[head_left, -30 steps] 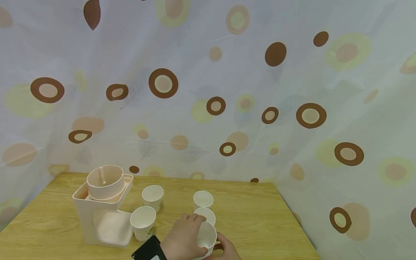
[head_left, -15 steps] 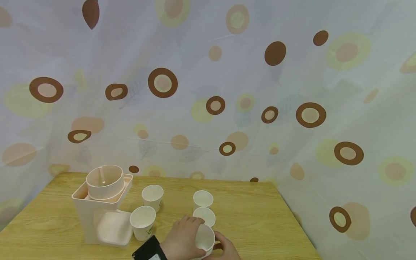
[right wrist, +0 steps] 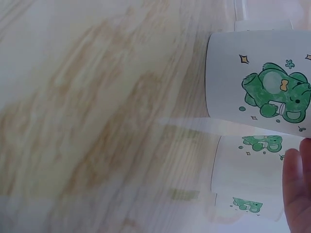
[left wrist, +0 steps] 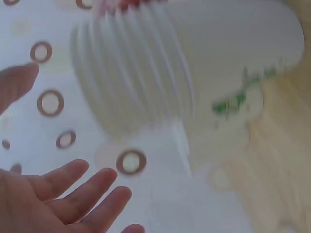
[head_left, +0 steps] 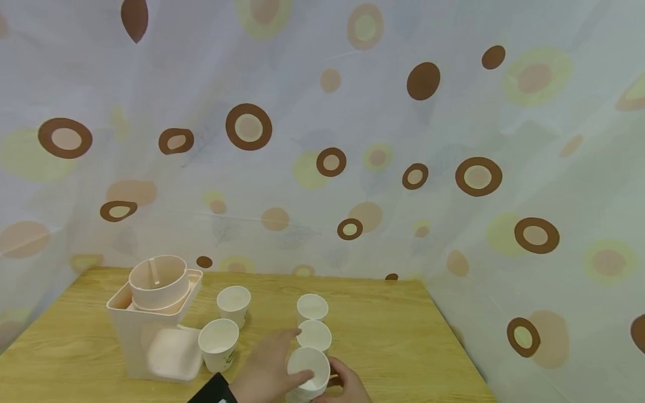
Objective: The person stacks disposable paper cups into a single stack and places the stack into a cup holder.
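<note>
A stack of several nested white paper cups stands at the near middle of the table in the head view. My right hand grips it from the right, fingers bent round its side. To its left is my left hand, fingers spread. The left wrist view has the ridged rims of the stack apart from the left hand's fingertips. A green bear is printed on the lowest cup in the right wrist view. Straight behind the stack are two paper cups, a nearer one and a farther one.
Two more paper cups stand to the left, one nearer and one farther back. Beside them is a beige plastic appliance with a round top piece. A patterned sheet hangs behind the wooden table.
My left hand has loosened from the stack and shifted left, its fingers spreading. The stack has shifted slightly left, with my right hand still at its side.
</note>
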The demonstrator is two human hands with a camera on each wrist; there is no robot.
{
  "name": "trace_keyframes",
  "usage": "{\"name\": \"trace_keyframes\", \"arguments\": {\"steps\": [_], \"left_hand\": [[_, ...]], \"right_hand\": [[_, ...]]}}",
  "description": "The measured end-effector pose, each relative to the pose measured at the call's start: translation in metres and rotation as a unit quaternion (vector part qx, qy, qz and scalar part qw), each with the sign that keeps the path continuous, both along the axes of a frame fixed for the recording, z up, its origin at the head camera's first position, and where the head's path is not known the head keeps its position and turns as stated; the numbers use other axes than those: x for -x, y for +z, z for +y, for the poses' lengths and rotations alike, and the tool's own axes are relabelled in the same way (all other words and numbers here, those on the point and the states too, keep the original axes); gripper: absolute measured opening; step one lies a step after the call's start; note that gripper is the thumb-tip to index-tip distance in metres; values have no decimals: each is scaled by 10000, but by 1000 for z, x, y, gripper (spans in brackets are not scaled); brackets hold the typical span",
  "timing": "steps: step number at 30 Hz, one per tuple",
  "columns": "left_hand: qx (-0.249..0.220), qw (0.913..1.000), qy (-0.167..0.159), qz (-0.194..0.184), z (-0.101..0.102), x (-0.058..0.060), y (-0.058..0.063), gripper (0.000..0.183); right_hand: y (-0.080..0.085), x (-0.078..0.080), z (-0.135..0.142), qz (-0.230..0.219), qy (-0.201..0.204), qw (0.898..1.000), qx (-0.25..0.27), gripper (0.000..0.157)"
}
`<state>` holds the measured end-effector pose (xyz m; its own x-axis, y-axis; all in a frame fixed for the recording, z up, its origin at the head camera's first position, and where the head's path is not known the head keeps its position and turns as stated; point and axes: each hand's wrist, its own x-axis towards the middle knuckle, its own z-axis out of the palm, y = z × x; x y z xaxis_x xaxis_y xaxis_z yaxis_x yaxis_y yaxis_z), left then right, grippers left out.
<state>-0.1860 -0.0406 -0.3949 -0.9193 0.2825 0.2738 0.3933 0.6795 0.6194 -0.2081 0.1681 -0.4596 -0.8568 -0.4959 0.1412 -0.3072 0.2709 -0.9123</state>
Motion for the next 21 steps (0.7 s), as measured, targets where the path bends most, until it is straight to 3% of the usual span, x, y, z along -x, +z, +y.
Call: {"name": "trace_keyframes", "arguments": {"steps": [2,5,8,14,21], "left_hand": [[121,9978,545,362,-10,3,3,64],[426,9851,1468,785,-27,8,9,57],[713,9730,2066,737,-44,11,11,58],[1102,9593,2555,482,-69,16,-1,68],[1374,9529,2683,329,-79,21,-17,69]], "right_hand": [[0,-1,-2,-37,-8,10000,53,64],[0,-2,-7,-169,-41,9998,134,69],[0,-2,-13,-241,-33,9996,167,73],[-3,0,-22,-2,-55,9997,257,69],[-5,2,-29,141,-38,9993,336,67]]}}
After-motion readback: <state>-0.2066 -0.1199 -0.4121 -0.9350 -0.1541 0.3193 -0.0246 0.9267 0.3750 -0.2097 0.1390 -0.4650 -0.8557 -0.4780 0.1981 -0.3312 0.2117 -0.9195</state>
